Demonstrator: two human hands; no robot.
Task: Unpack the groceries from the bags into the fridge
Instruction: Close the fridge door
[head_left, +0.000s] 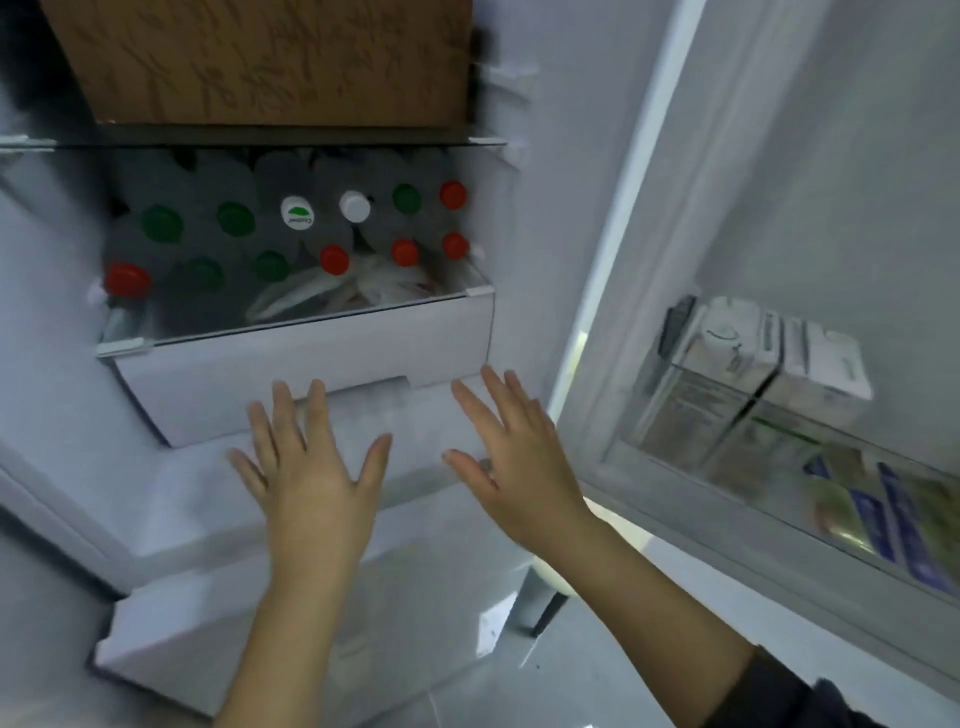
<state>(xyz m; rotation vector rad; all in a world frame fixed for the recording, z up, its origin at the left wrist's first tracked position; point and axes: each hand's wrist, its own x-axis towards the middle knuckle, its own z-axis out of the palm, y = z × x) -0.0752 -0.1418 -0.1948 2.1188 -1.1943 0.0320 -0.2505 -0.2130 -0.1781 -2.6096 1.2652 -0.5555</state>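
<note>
The fridge stands open before me. Its white drawer (218, 384) sits under a shelf packed with several bottles (291, 228) that have green, red and white caps, plus plastic-wrapped packets (358, 293). My left hand (309, 457) is spread flat with straight fingers, its fingertips at the drawer's lower edge near the handle notch (371, 387). My right hand (511, 452) is also flat and spread, just right of the notch, over the frosted drawer (410, 426) below. Neither hand holds anything.
A brown cardboard box (265, 62) fills the shelf above. The open door's rack (779, 499) on the right holds cartons (737, 384) and flat packets (883, 509). Another white drawer (171, 644) juts out lower down, above the grey floor (597, 675).
</note>
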